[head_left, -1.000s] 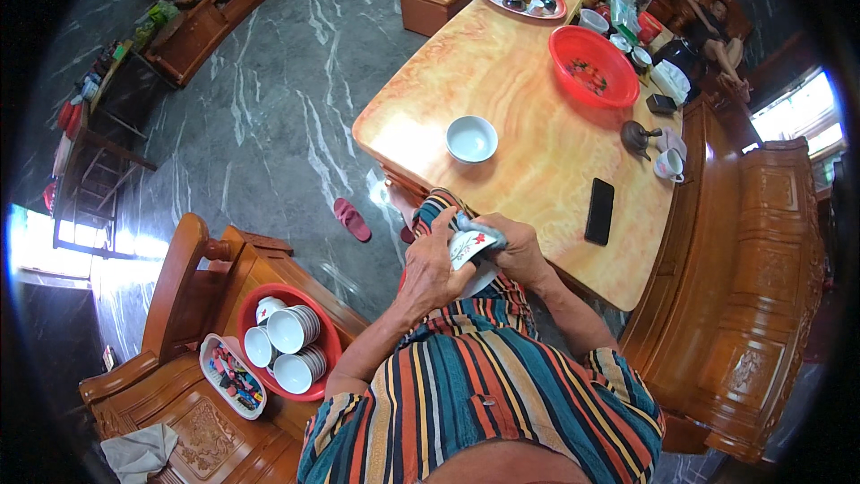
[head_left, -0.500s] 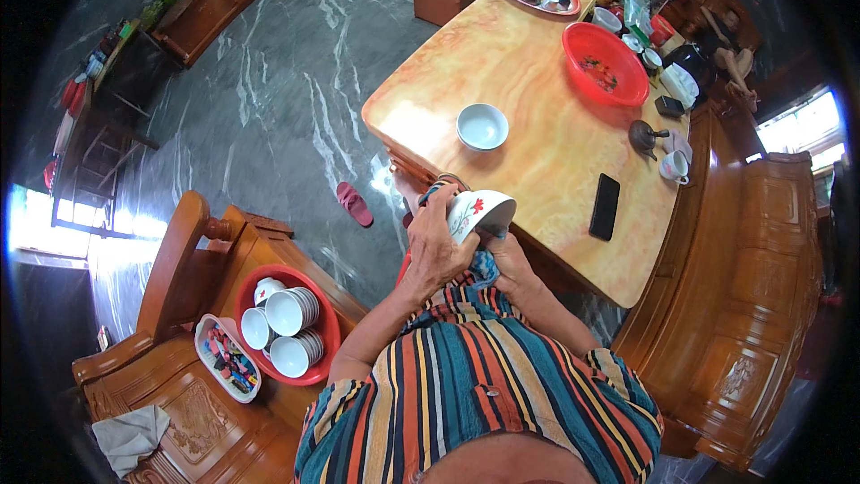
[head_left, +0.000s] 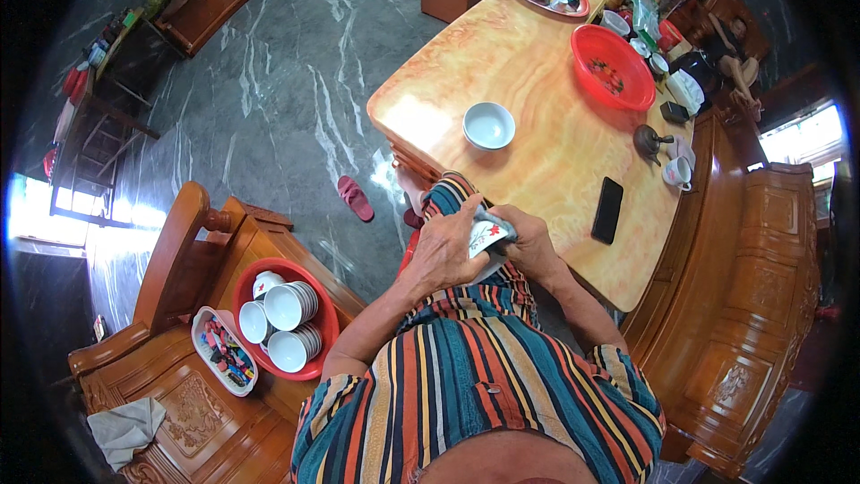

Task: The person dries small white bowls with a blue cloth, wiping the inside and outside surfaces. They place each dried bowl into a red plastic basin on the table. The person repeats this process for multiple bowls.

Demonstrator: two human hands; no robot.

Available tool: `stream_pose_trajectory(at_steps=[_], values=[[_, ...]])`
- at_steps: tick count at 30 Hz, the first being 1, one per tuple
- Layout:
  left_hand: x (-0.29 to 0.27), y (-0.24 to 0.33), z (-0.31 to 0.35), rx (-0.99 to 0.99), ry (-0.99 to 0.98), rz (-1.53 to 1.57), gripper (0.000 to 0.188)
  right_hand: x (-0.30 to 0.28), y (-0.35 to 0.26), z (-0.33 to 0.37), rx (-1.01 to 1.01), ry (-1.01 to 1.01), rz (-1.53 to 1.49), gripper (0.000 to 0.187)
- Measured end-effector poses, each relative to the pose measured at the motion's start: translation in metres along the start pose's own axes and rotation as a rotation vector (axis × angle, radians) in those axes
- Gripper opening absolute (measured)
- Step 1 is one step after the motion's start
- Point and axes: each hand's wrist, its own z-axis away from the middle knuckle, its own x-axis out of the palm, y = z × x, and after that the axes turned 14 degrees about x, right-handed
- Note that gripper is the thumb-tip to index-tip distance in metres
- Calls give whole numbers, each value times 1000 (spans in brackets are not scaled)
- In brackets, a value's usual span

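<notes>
Over my lap, at the near edge of the table, I hold a white bowl with a red flower on its outside. It is tilted and partly covered by my hands. My left hand is closed on the bowl's left side, forefinger stretched along it. My right hand grips a bluish-grey cloth pressed against the rim; much of the cloth is hidden by the fingers. Another white bowl stands upright on the marbled table just beyond my hands.
On the wooden bench at left, a red basin holds stacked white bowls, beside a white basket of small items and a grey cloth. The table carries a phone, a teapot, a cup and a red basin. A person sits far right.
The bowl has turned and come lower, closer to my lap, so its opening no longer shows. My right hand has risen from beneath the bowl to its right side, bringing the cloth to the rim.
</notes>
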Motion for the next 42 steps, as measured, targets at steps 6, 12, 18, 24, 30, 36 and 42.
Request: stream_pose_trajectory(at_steps=[6,12,18,24,30,36,42], values=[[0,-1,-1,-2,-24,15,74,0,0,-8,-118,-63,118,33],[2,-4,4,-123,125,92,73,12,6,-1,199,-8,-323,28],[10,-4,3,-47,368,31,70,45,30,5,500,52,-1029,16],[15,-8,3,57,533,-51,66,67,26,6,678,-164,-1522,33],[-4,-6,4,-96,242,32,69,59,29,10,602,29,-974,21],[0,-9,4,-8,153,-21,79,21,21,6,257,62,-368,25],[0,2,-3,26,31,-25,80,-6,-7,-9,-265,30,327,39]])
